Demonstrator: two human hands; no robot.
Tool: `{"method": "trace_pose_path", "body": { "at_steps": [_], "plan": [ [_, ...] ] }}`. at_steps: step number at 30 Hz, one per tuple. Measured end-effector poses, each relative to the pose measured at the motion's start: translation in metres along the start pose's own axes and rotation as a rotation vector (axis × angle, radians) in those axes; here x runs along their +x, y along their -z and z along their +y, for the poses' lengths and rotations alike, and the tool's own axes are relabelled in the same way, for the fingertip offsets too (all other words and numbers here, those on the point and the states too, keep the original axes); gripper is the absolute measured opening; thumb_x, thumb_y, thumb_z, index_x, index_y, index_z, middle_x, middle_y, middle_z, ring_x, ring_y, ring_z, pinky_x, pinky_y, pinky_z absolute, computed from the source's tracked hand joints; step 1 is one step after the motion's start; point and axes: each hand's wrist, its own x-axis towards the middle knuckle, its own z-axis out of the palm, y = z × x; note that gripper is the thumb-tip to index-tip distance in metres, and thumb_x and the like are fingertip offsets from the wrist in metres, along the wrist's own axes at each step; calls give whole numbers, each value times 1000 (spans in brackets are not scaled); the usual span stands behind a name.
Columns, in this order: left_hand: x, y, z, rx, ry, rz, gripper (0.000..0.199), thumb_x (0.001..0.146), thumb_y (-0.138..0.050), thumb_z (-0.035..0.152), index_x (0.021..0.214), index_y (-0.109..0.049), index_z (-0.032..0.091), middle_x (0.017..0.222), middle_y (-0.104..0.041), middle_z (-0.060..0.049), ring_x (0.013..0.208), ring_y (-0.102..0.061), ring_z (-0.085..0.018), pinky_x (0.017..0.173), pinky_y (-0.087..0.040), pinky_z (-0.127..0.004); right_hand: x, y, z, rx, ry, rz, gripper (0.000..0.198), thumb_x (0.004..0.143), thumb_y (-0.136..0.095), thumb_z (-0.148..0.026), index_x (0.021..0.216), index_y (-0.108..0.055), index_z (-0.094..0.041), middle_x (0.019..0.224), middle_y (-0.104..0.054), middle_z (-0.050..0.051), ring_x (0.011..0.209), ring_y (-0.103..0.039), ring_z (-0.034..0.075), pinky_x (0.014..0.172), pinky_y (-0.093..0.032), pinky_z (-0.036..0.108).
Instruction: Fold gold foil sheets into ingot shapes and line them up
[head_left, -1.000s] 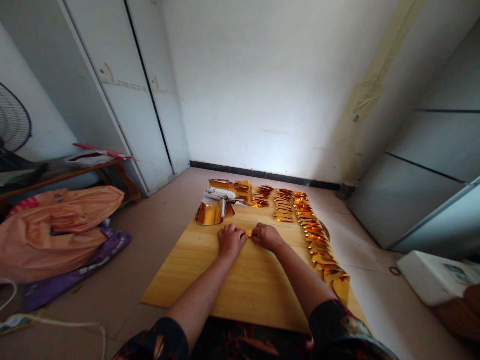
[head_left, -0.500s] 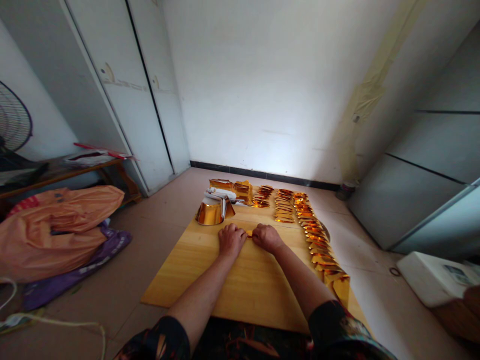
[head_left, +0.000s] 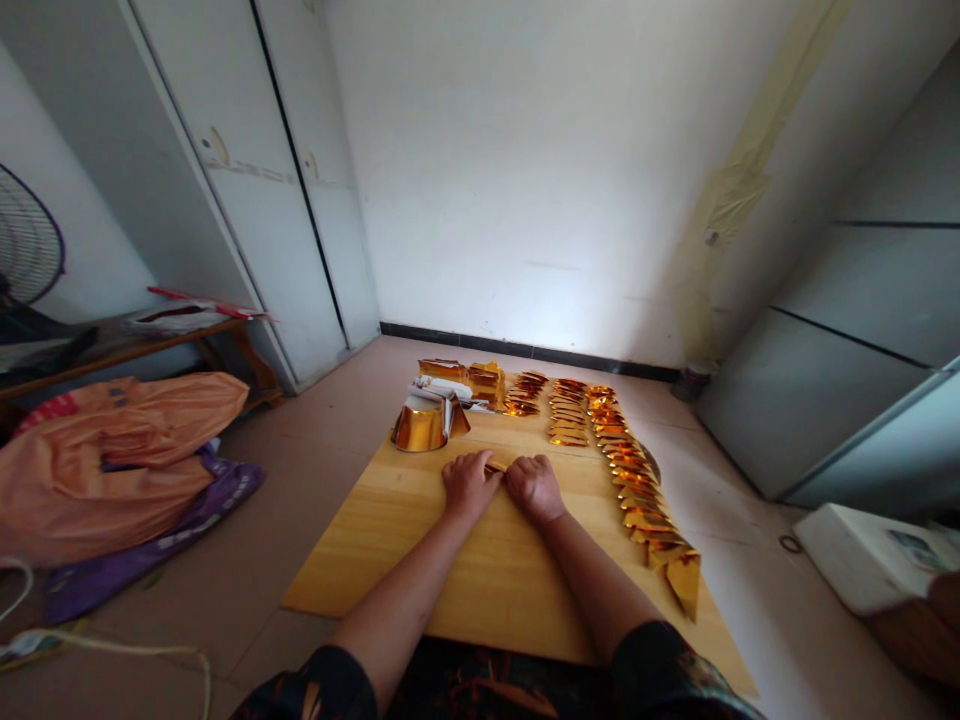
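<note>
Near the middle of the wooden board [head_left: 390,530], a small folded piece of gold foil paper [head_left: 496,467] spans the gap between my two hands. My left hand [head_left: 470,482] has its fingers closed on the left end of it. The right end is pinched by my right hand [head_left: 534,486], whose fingers are curled in. Both hands hide most of the piece. Beyond my left hand stands a curved gold foil sheet [head_left: 418,428] with white backing. Folded gold foil pieces [head_left: 649,485] overlap in a long row right of my right hand.
Shorter rows of folded gold foil [head_left: 568,412] lie at the board's far side, beside a gold foil stack [head_left: 486,382]. An orange bag [head_left: 120,460] rests on the floor at left. A white box [head_left: 874,555] stands at right, with cabinets on both sides.
Both hands have turned slightly, and the foil piece between them now slants and shows a darker edge. They stay at about the same place over the board.
</note>
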Motion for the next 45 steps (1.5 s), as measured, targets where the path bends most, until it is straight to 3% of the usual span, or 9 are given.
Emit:
{"method": "trace_pose_path", "body": {
  "at_steps": [10,17,26,45],
  "plan": [
    [-8,5,15,-225,200,41,69,74,-63,30,138,-39,24,86,-69,0,88,-62,-19,93,-35,-32,-8,2,-7,28,-78,60,26,93,-45,-20,74,-62,-18,74,-63,3,69,-49,14,77,-24,30],
    [-10,2,17,-223,186,31,65,76,-59,25,138,-39,25,81,-70,1,88,-63,-19,96,-32,-34,-7,1,-8,27,-92,40,24,92,-47,-19,73,-61,-18,74,-62,3,71,-49,15,77,-24,30],
    [-8,-2,14,-173,147,4,64,79,-58,20,139,-36,25,91,-72,-1,92,-63,-18,98,-27,-34,-7,2,-7,22,-158,10,26,94,-44,-20,76,-63,-18,76,-62,3,69,-50,14,75,-23,30],
    [-8,-4,13,-144,123,-4,63,79,-57,20,139,-37,26,95,-71,-2,95,-62,-18,96,-27,-34,-6,5,-7,27,-187,-15,28,95,-42,-23,76,-62,-19,77,-62,3,70,-50,14,76,-23,30]
  ]
}}
